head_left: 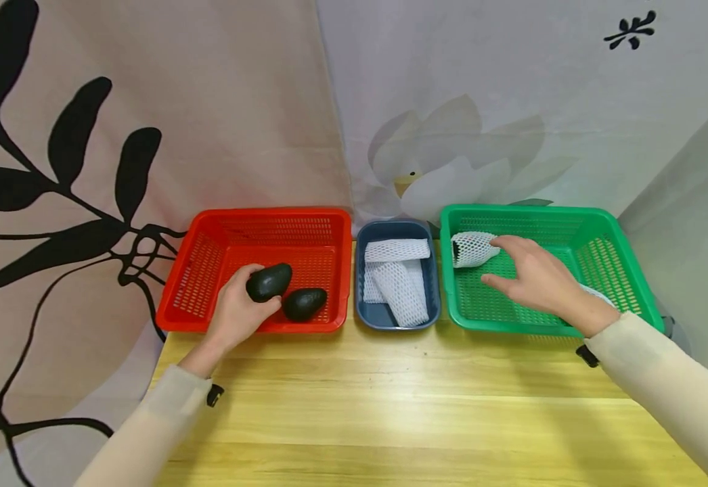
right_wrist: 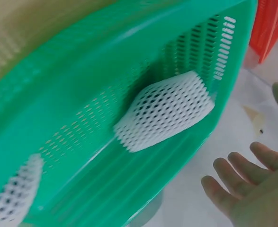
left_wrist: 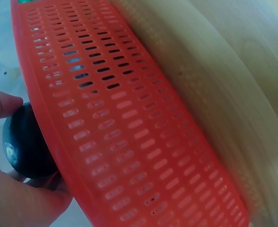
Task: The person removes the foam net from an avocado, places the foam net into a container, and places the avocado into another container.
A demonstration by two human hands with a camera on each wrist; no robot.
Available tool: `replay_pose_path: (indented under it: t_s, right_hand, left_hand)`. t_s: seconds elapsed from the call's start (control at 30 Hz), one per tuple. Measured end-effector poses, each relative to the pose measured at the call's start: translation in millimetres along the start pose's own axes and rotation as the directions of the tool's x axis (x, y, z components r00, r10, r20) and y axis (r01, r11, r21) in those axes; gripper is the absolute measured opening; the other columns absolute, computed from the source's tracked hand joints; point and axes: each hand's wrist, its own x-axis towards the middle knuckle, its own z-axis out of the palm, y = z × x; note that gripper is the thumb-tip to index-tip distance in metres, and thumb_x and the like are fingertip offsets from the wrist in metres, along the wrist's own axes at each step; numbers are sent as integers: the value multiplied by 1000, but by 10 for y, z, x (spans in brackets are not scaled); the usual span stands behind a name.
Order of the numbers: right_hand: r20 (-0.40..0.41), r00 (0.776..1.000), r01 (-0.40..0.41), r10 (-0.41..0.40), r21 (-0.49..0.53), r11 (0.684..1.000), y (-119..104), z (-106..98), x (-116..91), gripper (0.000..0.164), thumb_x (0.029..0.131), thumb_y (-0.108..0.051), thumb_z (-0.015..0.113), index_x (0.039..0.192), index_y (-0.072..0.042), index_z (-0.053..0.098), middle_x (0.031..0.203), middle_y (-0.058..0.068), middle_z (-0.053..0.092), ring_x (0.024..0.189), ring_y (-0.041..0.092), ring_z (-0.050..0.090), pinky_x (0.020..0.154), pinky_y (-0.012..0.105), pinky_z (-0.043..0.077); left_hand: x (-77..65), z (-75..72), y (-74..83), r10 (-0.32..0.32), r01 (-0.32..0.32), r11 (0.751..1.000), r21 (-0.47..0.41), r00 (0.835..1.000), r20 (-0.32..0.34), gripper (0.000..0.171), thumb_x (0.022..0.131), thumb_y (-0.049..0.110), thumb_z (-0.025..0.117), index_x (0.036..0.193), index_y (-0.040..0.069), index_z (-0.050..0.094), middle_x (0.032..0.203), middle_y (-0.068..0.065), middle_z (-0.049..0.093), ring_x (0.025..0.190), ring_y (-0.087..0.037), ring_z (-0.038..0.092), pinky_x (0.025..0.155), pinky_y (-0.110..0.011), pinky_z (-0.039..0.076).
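Note:
My left hand grips a dark avocado over the red basket, thumb on one side and fingers on the other. In the left wrist view this avocado shows just past the basket's rim. A second avocado lies in the red basket, right of the held one. My right hand hovers over the green basket with fingers spread and nothing held. Near its fingertips lies a dark fruit in a white foam net; another white foam net lies partly behind my right forearm.
Between the baskets stands a small blue bin with several white foam net sleeves. All three containers stand along the back of the wooden table, against a printed curtain.

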Motion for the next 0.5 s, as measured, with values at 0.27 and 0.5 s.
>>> replay_pose_path:
  t_s: [0.27,0.5]
  right_hand:
    - [7,995,-104,104,-14,994,381,-115,-315,84,82,-61,59,141,-6,37,143,21,38,127,45,33,91,65,32]
    - [84,983,-160,161,-26,987,672,-126,-446,95,80,-63,60,144,1,30,144,28,31,129,50,26,94,67,26]
  left_hand:
    - [60,-6,-29,-29,26,999,46,998,52,66,76,29,76,132,11,46,118,-7,56,92,-23,57,73,-40,50]
    - [107,-23,-74,-46,38,996,83,994,100,71,77,30,75,138,10,45,124,-8,51,100,-26,55,80,-45,49]
